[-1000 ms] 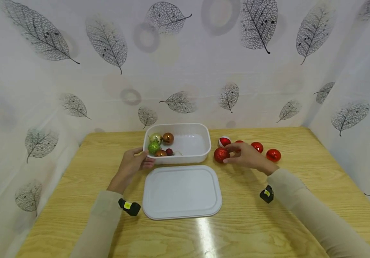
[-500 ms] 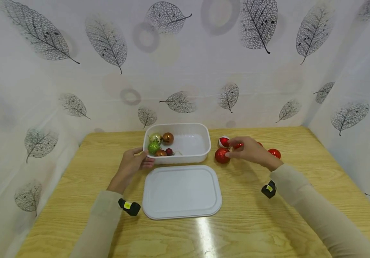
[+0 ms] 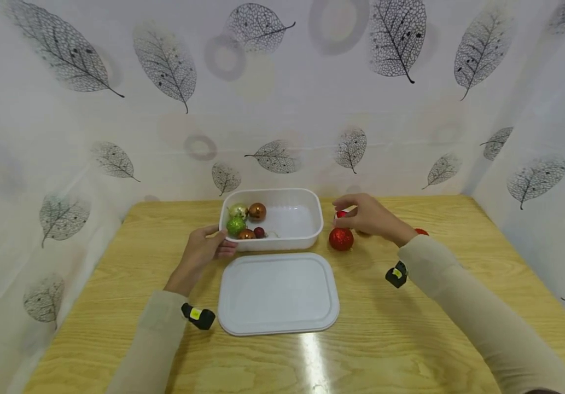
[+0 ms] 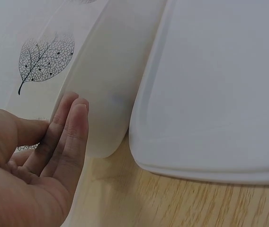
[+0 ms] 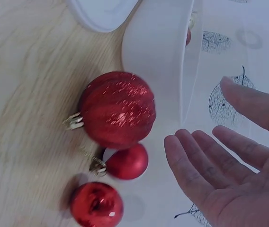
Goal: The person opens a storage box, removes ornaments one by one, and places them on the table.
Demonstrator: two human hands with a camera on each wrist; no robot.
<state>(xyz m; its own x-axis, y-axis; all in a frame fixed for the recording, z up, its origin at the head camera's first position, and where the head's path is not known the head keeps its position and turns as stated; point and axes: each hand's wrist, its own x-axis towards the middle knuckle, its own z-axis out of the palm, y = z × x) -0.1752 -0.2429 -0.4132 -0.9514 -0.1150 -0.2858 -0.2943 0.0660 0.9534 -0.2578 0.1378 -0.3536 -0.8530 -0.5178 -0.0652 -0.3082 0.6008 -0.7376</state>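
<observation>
My left hand (image 3: 203, 244) pinches the front left corner of a white plastic box (image 3: 294, 242), thumb at the rim and fingers against the outer wall (image 4: 111, 80). To the right of the box, my right hand (image 3: 368, 216) hovers over red Christmas baubles with fingers spread and nothing held. Below it sits a large glittery red bauble (image 3: 341, 239). Behind that, a red and white bauble (image 3: 340, 214) is partly covered by the hand. The right wrist view shows both, plus a shiny red bauble (image 5: 96, 204); the thumb and fingers there stand apart from them.
Inside the box's left end lie a green glitter bauble (image 3: 236, 226), a yellowish one (image 3: 238, 211), a brown one (image 3: 257, 212) and smaller ones. A flat white lid (image 3: 278, 293) lies in front. Another red bauble (image 3: 421, 232) shows behind the right wrist.
My right hand has lifted away from the glittery red bauble and shifted back and slightly left, over the red and white one. My left hand stays at the box corner.
</observation>
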